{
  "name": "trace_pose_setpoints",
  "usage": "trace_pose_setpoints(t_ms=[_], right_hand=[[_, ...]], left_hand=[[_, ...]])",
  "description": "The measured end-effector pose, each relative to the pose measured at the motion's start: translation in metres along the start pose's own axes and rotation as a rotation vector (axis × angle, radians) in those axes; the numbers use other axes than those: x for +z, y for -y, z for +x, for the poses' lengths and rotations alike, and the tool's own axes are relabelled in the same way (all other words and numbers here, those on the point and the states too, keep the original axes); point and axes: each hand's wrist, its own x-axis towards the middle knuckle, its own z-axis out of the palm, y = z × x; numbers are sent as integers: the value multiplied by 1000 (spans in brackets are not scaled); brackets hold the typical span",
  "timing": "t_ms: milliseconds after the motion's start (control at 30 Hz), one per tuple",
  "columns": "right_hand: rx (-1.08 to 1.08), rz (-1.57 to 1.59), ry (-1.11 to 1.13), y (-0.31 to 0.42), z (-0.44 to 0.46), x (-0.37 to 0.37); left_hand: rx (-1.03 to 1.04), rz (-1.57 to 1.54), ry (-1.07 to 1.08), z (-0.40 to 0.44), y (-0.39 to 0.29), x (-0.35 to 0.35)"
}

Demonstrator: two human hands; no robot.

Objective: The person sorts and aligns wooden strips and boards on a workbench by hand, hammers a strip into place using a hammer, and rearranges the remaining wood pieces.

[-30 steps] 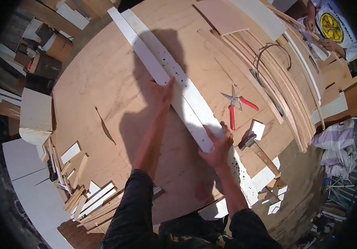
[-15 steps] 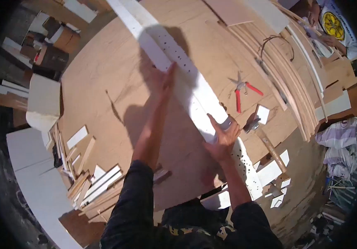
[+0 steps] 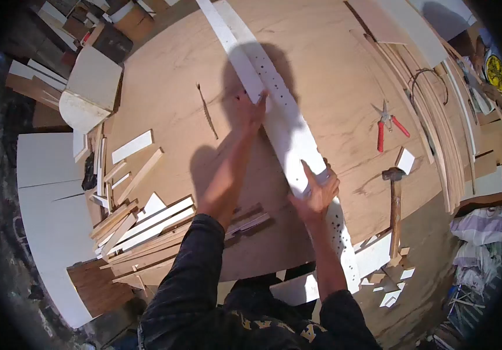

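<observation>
"Where could this slip on you?"

"At the grip. Your left hand (image 3: 251,111) clasps the narrow white strip (image 3: 240,61) by its left edge, and your right hand (image 3: 318,192) is curled over its near end. The strip lies along a perforated white board (image 3: 270,76); uneven pressure could skew it. Your right palm hides what is under it, so it's hard to tell whether you clasp the board too."

"And the surfaces you're touching?"

"Both pieces look flat, smooth and straight-sided, the board peppered with small dark holes; a rough edge could catch your skin."

"Beyond your hands?"

"On the wood-grained tabletop (image 3: 169,87), the red-handled snips (image 3: 385,118) lie with pointed blades apart. The wooden-handled hammer (image 3: 395,216), blocky and dark at the head, pokes past the rim; a bump could send it down."
</observation>
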Motion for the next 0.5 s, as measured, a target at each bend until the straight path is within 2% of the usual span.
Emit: trace_pose_setpoints(t_ms=[67,133,200,267,367,500], right_hand=[[62,-57,6,2,4,19],[28,-68,12,8,17,24],[5,-119,-49,5,2,24],[78,-149,-69,-2,-14,25],[-54,-62,-124,0,-1,29],[-88,-35,-114,-10,-7,31]], left_hand=[[57,-12,-11,5,58,37],[116,-39,-24,-4,74,43],[50,-430,217,-53,82,25],[148,-415,298,-107,74,14],[244,-464,225,-166,103,5],[415,-335,337,-247,93,-21]])
